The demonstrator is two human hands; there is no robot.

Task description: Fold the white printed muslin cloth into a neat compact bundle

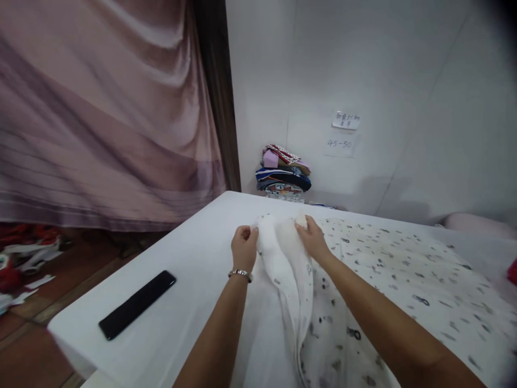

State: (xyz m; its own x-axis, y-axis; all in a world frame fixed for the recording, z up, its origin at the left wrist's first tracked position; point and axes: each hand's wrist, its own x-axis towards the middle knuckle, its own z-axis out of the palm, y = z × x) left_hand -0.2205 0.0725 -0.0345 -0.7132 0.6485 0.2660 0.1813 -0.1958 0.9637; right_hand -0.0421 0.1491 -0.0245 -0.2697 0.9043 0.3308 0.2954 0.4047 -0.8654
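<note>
Head camera looks down over a white tabletop [189,253] where a person works on a white cloth with small dark prints [388,269]. The left hand [244,246] is closed in a pinch on one bunched end of the fabric, thumb against the curled fingers, with a metal bracelet [240,274] at the wrist. The right hand [311,237] is likewise closed on the fabric just beside it, gripping a gathered bit near the far edge of the tabletop. Between the two hands a raised ridge of cloth runs back toward the person, so the material there is doubled over or bunched. The rest of the cloth lies spread flat across the right part of the tabletop.

Judging from how things lie, the work on the cloth is at an early stage: one end has been taken up and gathered, while most of the fabric is still laid out and no neat folded shape shows yet.

A black phone [137,304] lies near the left edge, well apart from the hands. A stack of folded clothes [283,171] sits past the far edge against the wall.
</note>
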